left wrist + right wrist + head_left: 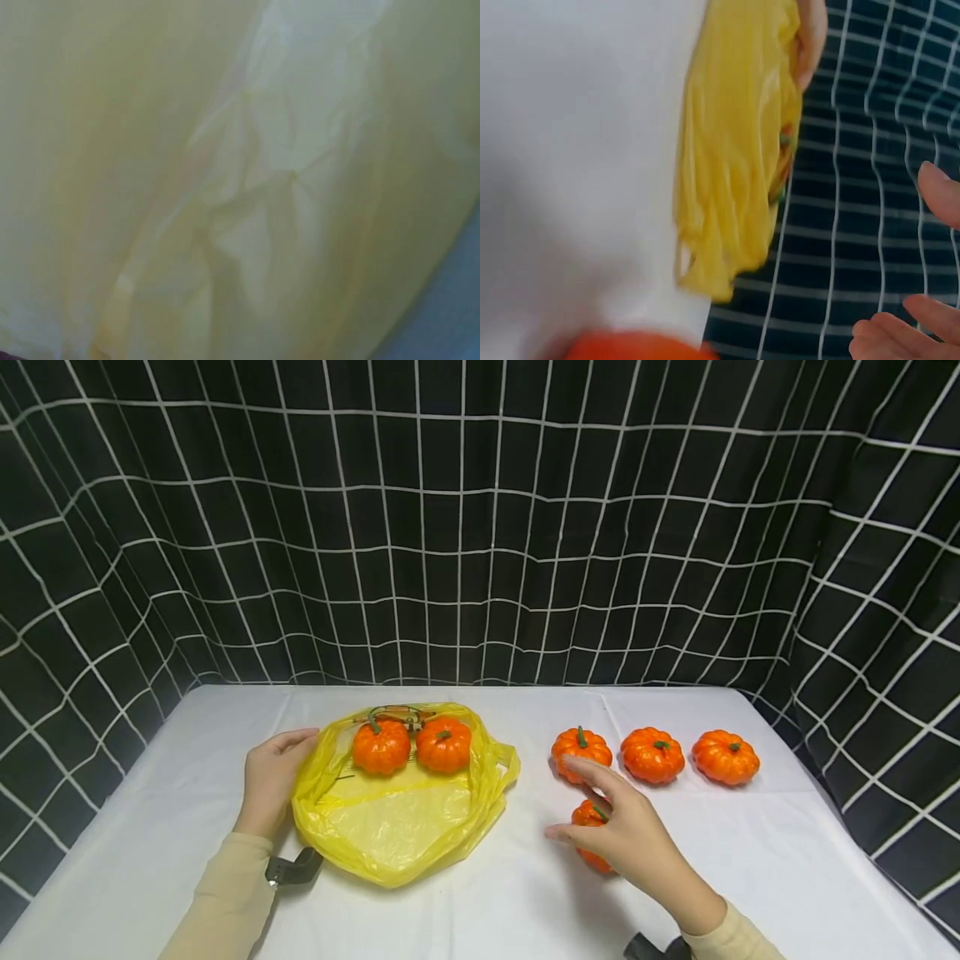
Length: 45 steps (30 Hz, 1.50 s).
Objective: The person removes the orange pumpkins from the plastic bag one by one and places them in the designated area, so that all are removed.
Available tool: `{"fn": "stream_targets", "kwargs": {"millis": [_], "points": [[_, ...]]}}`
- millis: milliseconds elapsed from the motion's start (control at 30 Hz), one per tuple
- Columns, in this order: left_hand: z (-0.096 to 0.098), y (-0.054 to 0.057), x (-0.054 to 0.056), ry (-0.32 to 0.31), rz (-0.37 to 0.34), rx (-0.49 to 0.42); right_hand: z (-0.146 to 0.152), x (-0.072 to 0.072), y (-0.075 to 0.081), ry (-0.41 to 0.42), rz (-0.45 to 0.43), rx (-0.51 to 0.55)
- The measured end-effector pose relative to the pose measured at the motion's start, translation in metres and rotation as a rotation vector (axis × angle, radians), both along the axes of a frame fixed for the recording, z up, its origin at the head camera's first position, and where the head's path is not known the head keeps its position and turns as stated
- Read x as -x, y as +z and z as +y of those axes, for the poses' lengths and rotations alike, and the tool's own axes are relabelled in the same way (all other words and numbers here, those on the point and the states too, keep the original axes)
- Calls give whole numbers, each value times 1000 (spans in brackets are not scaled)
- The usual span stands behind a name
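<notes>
A yellow plastic bag [405, 831] lies with its mouth spread and two small orange pumpkins [381, 747] showing in it. My left hand [272, 777] rests along the bag's left side, fingers reaching past its rim; the thumb is hidden. Yellow film [247, 187] fills the left wrist view. My right hand [626, 822] hovers over a near pumpkin [594, 860], thumb and fingers spread apart, holding nothing. It partly covers that pumpkin. In the right wrist view, my right fingers [889, 337] are spread, and a blurred orange pumpkin [637, 346] sits at the bottom edge.
Three more pumpkins stand in a row behind my right hand: left pumpkin [581, 750], middle pumpkin [652, 755] and right pumpkin [725, 757]. A white cloth [480, 910] covers the table. Black cloth with white grid lines [480, 527] hangs behind and at both sides.
</notes>
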<state>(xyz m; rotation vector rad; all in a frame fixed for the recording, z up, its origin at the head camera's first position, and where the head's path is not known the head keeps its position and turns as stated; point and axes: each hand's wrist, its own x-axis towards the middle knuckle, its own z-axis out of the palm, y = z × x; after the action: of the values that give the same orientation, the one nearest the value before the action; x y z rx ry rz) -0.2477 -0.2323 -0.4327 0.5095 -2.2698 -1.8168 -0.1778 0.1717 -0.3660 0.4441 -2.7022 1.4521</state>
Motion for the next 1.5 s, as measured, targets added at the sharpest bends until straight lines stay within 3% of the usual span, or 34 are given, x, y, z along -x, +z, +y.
{"fn": "stream_targets", "kwargs": {"millis": [167,300,633,900,1500], "points": [[1,-3,3,4,25,6,-33,14,-5,111,-9,62],[1,-3,4,-1,26,-7,-59,26,-9,146,-26,61],[-3,-2,3,9,0,11,-127,56,-14,142,-63,44],[-4,-4,4,-1,9,8,-165,74,-23,163,-67,24],[-4,-2,4,-1,1,-3,-212,100,-50,51,-118,-10]]}}
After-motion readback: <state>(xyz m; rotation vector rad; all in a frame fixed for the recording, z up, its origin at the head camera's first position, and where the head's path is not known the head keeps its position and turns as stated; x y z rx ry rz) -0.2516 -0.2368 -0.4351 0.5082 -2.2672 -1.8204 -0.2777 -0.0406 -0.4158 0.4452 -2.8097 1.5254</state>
